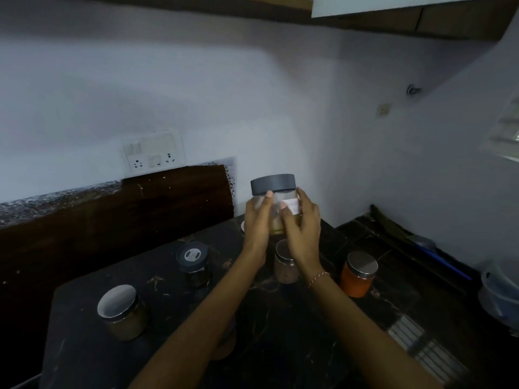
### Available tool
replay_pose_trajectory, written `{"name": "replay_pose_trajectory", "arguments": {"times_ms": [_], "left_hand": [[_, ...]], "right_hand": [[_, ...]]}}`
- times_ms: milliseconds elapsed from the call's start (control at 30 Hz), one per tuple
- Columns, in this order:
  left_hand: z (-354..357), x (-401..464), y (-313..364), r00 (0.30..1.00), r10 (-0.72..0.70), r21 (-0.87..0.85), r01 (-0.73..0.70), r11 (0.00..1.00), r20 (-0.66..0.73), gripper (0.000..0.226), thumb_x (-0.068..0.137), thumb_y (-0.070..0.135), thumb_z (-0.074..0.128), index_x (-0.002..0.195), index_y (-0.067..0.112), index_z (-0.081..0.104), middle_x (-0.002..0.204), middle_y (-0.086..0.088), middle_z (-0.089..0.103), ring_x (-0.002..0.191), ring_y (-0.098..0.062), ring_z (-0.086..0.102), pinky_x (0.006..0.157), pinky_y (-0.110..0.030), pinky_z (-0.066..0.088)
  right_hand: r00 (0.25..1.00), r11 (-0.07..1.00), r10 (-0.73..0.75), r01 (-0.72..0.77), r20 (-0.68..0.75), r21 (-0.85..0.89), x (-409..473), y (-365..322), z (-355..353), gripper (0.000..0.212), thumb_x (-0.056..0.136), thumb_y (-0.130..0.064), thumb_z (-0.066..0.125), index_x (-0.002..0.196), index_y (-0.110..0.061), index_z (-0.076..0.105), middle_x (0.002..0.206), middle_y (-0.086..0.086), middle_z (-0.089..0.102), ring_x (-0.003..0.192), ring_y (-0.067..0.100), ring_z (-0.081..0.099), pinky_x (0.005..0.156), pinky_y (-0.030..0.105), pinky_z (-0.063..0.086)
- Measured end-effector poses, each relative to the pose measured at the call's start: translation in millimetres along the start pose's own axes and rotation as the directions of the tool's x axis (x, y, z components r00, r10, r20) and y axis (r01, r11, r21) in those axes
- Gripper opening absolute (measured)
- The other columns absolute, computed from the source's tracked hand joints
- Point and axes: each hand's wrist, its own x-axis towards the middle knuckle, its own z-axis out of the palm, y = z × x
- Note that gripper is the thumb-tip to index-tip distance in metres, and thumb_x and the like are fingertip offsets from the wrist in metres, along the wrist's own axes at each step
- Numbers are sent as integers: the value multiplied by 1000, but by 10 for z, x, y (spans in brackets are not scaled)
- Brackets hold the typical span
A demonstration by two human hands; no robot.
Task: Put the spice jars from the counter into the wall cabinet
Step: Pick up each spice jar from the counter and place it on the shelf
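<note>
- Grey-lidded jar (276,204) is the landmark here — clear glass, a pale label on its front, some yellowish powder low inside. It is held off the worktop (84,346), upright or close to it.
- Left hand (257,223) wraps the jar's left side, its fingers (268,199) curled up to just under the lid; right hand (302,228) cups the right side with the thumb across the label. Both sets of fingers are closed on the glass.
- Step in hand, as I judge it: the lift, with the jar already clear of the worktop and on its way up to the cabinet (407,12), whose underside shows well above the jar and to its right.
- Still waiting on the worktop: a brown jar (285,265) just below the held one, an orange jar (358,275) below and right of it, a dark jar (193,265) below and left, and a white-lidded jar (122,311) further down to the left. Another seems to sit under the left forearm, mostly hidden.
- Next move calls for raising the jar up and right — keeping it level. Whether the cabinet door is open cannot be told; if shut, one hand must let go, so the other needs a firm hold.
</note>
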Motion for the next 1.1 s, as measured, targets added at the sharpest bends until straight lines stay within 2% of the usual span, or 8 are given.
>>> {"name": "replay_pose_trajectory", "arguments": {"times_ms": [167,400,567,700,800,900,1000,1100], "left_hand": [[-279,59,127,984,-128,-203,151,968,121,58,92,53,35,132,14,48,125,-16,60,116,-32,57,100,-51,45],[-502,150,172,996,55,17,-54,998,-65,36,98,44,31,113,18,52,106,-5,61,89,-13,62,72,-25,53],[-783,132,265,976,167,115,-152,982,-139,33,99,40,32,104,21,58,98,1,64,89,-9,61,65,-15,49],[-1029,130,455,992,99,-22,-102,995,-80,36,100,31,32,129,17,49,124,-8,60,116,-21,55,98,-34,48],[-1235,139,642,981,189,-69,-192,979,-47,27,100,25,33,118,27,54,114,1,64,110,-13,58,89,-30,49],[-1414,152,894,967,242,-38,-246,969,-77,29,100,26,34,120,24,54,121,-4,60,115,-16,56,94,-34,48],[-1561,199,1171,948,286,81,-277,957,-142,38,100,31,33,136,22,43,139,-11,43,129,-23,42,111,-45,35],[-1674,229,1553,899,409,187,-380,906,-157,38,101,35,32,137,28,38,138,-6,42,127,-17,44,108,-40,40]], "right_hand": [[978,928,98,-158,186,338,89,-88,94,27,99,-35,34,113,-27,55,107,-7,60,99,7,59,66,10,52],[948,887,182,-274,262,373,20,-105,415,41,97,-46,28,130,-27,42,121,1,56,102,9,58,60,12,53],[976,927,59,-132,212,350,-64,-258,662,35,99,-35,29,132,-27,38,120,-4,54,107,10,57,73,15,53],[980,943,-6,-61,200,327,-64,-429,913,38,100,-34,26,136,-25,36,117,-7,52,112,15,54,89,28,51],[970,927,-57,-36,235,372,-43,-593,1122,39,100,-32,26,136,-23,36,122,-2,52,111,14,54,84,22,52],[963,917,-85,-25,255,398,-13,-829,1350,37,100,-34,28,135,-26,38,127,-1,51,120,19,50,96,34,48],[957,899,-168,51,236,435,42,-1082,1561,34,99,-32,33,132,-26,39,118,-9,45,119,14,47,91,19,47],[926,870,-269,115,266,480,190,-1376,1743,41,98,-29,36,138,-20,35,122,-5,38,115,10,46,73,3,46]]}}
